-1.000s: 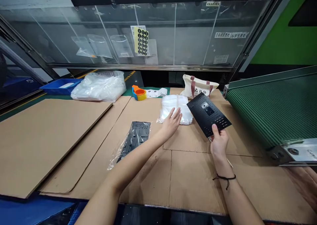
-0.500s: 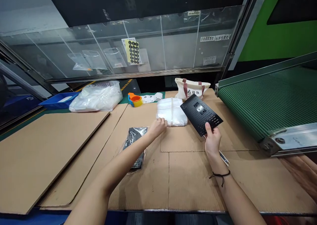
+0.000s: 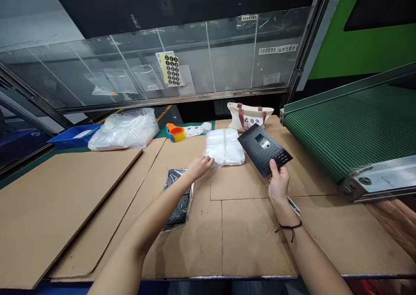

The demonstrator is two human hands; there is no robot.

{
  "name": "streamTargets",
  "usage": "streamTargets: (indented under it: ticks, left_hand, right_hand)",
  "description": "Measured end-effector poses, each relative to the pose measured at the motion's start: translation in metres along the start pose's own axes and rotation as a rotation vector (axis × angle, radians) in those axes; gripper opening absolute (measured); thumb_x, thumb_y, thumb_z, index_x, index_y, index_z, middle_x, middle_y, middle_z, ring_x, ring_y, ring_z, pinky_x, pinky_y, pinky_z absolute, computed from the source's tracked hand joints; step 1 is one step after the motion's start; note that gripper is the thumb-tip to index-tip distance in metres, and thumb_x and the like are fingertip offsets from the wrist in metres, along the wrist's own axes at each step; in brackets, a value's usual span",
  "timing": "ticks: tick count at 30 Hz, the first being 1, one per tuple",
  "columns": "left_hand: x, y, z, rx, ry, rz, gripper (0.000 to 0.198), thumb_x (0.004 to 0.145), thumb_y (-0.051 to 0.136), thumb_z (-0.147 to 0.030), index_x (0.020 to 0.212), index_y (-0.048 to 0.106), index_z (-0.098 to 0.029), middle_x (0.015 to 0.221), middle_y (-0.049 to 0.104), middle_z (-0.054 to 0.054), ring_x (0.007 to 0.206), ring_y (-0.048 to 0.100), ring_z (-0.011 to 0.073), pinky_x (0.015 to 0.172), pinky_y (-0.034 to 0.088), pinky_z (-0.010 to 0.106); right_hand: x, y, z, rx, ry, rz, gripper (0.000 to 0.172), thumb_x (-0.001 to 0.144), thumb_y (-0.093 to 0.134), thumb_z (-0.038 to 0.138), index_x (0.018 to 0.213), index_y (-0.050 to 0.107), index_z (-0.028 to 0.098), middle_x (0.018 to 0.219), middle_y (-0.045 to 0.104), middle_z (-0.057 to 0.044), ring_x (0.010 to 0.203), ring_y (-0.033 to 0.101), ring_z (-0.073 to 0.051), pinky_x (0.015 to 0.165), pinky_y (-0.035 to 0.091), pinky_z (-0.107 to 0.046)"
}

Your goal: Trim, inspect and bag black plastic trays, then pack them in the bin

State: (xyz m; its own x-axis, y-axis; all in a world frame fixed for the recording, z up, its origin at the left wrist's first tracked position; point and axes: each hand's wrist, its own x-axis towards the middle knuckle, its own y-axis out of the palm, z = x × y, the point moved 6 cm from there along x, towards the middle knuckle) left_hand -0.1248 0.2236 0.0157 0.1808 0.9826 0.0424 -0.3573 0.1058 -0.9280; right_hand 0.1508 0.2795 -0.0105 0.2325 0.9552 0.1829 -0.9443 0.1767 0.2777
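My left hand (image 3: 200, 167) is closed in a pinch at the near left corner of a banded stack of clear plastic bags (image 3: 225, 147), with a bag's edge between the fingertips. My right hand (image 3: 278, 183) grips a black perforated plate (image 3: 264, 148) by its lower right corner, thumb on top, and the plate is tilted up toward me. A slim silvery tool (image 3: 294, 205), its kind unclear, shows beside the right wrist. Under my left forearm lies a bagged black perforated plate (image 3: 178, 210), partly covered by the arm.
At right stands a green conveyor belt (image 3: 354, 126) with a metal end. Behind the stack sit a cloth bag (image 3: 249, 114) and a tape roll (image 3: 177, 133). A plastic bundle (image 3: 126, 130), blue tray (image 3: 73, 134) and cardboard sheet (image 3: 71, 199) lie left. Another person's arm (image 3: 401, 215) shows below the conveyor.
My left hand has drawn slightly left and toward me from the stack, pulling at a bag's edge. My right hand and the plate have hardly moved. The view has shifted slightly.
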Motion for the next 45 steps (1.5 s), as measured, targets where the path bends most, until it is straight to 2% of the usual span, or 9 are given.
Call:
streamTargets:
  ticks: [4, 8, 12, 15, 20, 25, 34, 40, 45]
  left_hand:
    - [0.010, -0.001, -0.004, -0.033, -0.026, -0.021, 0.022, 0.084, 0.043, 0.001, 0.094, 0.057, -0.013, 0.087, 0.063, 0.012, 0.079, 0.062, 0.0219, 0.061, 0.046, 0.029]
    - [0.010, -0.005, -0.007, -0.057, -0.040, -0.052, 0.022, 0.083, 0.043, 0.001, 0.092, 0.059, -0.012, 0.087, 0.064, 0.013, 0.080, 0.061, 0.0229, 0.063, 0.045, 0.031]
    - [0.004, -0.013, -0.006, -0.060, -0.048, -0.102, 0.023, 0.092, 0.040, -0.011, 0.087, 0.062, -0.013, 0.091, 0.065, 0.015, 0.091, 0.059, 0.0267, 0.074, 0.044, 0.037]
    - [0.004, -0.018, -0.003, -0.057, -0.063, -0.122, 0.028, 0.095, 0.036, -0.017, 0.089, 0.063, -0.013, 0.095, 0.065, 0.015, 0.096, 0.057, 0.0268, 0.078, 0.042, 0.037]
    - [0.013, -0.022, -0.003, -0.044, -0.007, -0.086, 0.022, 0.087, 0.046, -0.005, 0.099, 0.062, -0.013, 0.095, 0.067, 0.011, 0.091, 0.059, 0.0233, 0.076, 0.040, 0.033]
    - [0.021, -0.026, -0.005, -0.011, 0.038, -0.047, 0.023, 0.082, 0.046, 0.000, 0.087, 0.065, -0.012, 0.089, 0.067, 0.014, 0.089, 0.059, 0.0249, 0.072, 0.039, 0.034]
    - [0.024, -0.031, -0.002, 0.007, 0.040, -0.046, 0.026, 0.079, 0.045, 0.002, 0.081, 0.066, -0.013, 0.085, 0.065, 0.015, 0.088, 0.057, 0.0252, 0.075, 0.039, 0.036]
    - [0.026, -0.032, 0.008, 0.000, -0.043, -0.097, 0.030, 0.081, 0.039, 0.002, 0.092, 0.064, -0.010, 0.094, 0.064, 0.018, 0.088, 0.056, 0.0267, 0.072, 0.039, 0.037]
    - [0.029, -0.031, 0.002, -0.033, 0.030, -0.100, 0.029, 0.083, 0.043, -0.002, 0.097, 0.063, -0.016, 0.091, 0.067, 0.010, 0.089, 0.057, 0.0228, 0.080, 0.039, 0.035]
  right_hand:
    - [-0.002, 0.002, 0.002, -0.022, -0.014, 0.017, 0.051, 0.077, 0.060, 0.055, 0.103, 0.066, 0.012, 0.100, 0.071, -0.011, 0.090, 0.064, -0.022, 0.080, 0.050, -0.036]
    - [-0.005, 0.007, 0.006, -0.061, -0.029, 0.067, 0.050, 0.079, 0.059, 0.055, 0.102, 0.066, 0.012, 0.102, 0.071, -0.012, 0.092, 0.064, -0.023, 0.082, 0.049, -0.037]
    - [-0.010, 0.012, 0.010, -0.122, -0.038, 0.141, 0.046, 0.078, 0.061, 0.055, 0.098, 0.067, 0.013, 0.101, 0.072, -0.012, 0.093, 0.064, -0.024, 0.084, 0.048, -0.037]
    - [-0.015, 0.016, 0.012, -0.184, -0.046, 0.194, 0.046, 0.078, 0.061, 0.055, 0.097, 0.068, 0.014, 0.098, 0.073, -0.011, 0.090, 0.064, -0.024, 0.082, 0.048, -0.037]
    - [-0.020, 0.019, 0.014, -0.297, -0.072, 0.236, 0.046, 0.078, 0.061, 0.056, 0.090, 0.069, 0.013, 0.083, 0.072, -0.009, 0.073, 0.061, -0.022, 0.069, 0.046, -0.032]
    - [-0.023, 0.020, 0.019, -0.359, -0.102, 0.245, 0.044, 0.079, 0.058, 0.056, 0.085, 0.068, 0.014, 0.069, 0.067, -0.005, 0.061, 0.054, -0.018, 0.060, 0.042, -0.029]
    - [-0.023, 0.021, 0.018, -0.379, -0.117, 0.265, 0.043, 0.081, 0.056, 0.057, 0.082, 0.066, 0.015, 0.065, 0.063, -0.002, 0.058, 0.049, -0.016, 0.057, 0.038, -0.027]
    - [-0.023, 0.021, 0.019, -0.382, -0.114, 0.258, 0.045, 0.081, 0.056, 0.056, 0.085, 0.067, 0.014, 0.066, 0.062, -0.002, 0.059, 0.049, -0.015, 0.057, 0.039, -0.027]
    - [-0.024, 0.021, 0.018, -0.383, -0.106, 0.267, 0.045, 0.082, 0.055, 0.056, 0.086, 0.067, 0.014, 0.065, 0.062, -0.002, 0.059, 0.049, -0.016, 0.057, 0.039, -0.027]
